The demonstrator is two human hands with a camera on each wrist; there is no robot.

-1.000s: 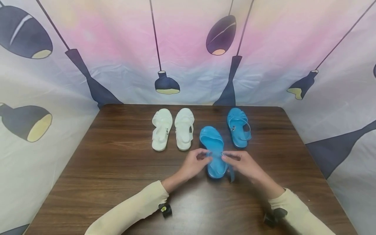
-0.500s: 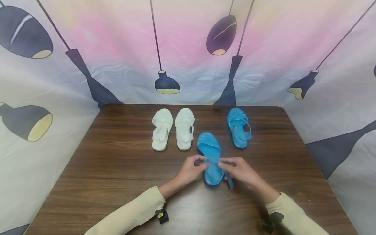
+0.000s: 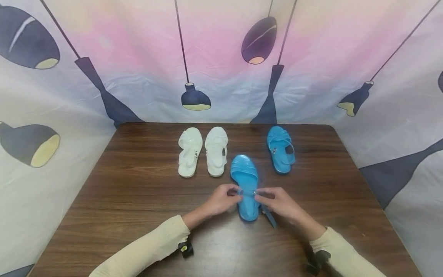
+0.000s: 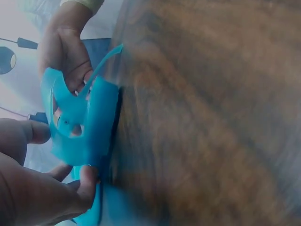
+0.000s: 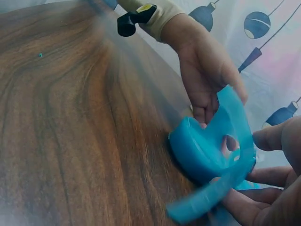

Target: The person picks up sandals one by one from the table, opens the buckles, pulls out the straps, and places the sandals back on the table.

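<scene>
A blue sandal (image 3: 245, 175) lies on the wooden table with its toe pointing away from me. My left hand (image 3: 223, 199) holds its left edge near the middle. On the opposite edge, my right hand (image 3: 281, 202) pinches the part with the small metal buckle. The loose end of the ankle strap (image 3: 270, 217) sticks out below my right hand, unfastened. In the right wrist view the heel of the blue sandal (image 5: 195, 148) faces the camera, its strap curving outward. The left wrist view shows the back of the sandal (image 4: 94, 122) between both hands.
A second blue sandal (image 3: 281, 148), its strap looped, stands at the back right of the table (image 3: 138, 192). Two white sandals, the left one (image 3: 189, 154) and the right one (image 3: 217, 154), stand side by side toward the back. A printed curtain (image 3: 221, 50) hangs behind.
The held blue sandal has slid toward me and slightly left, turning a little straighter, and both hands have travelled with it. The other sandals stay in place.
</scene>
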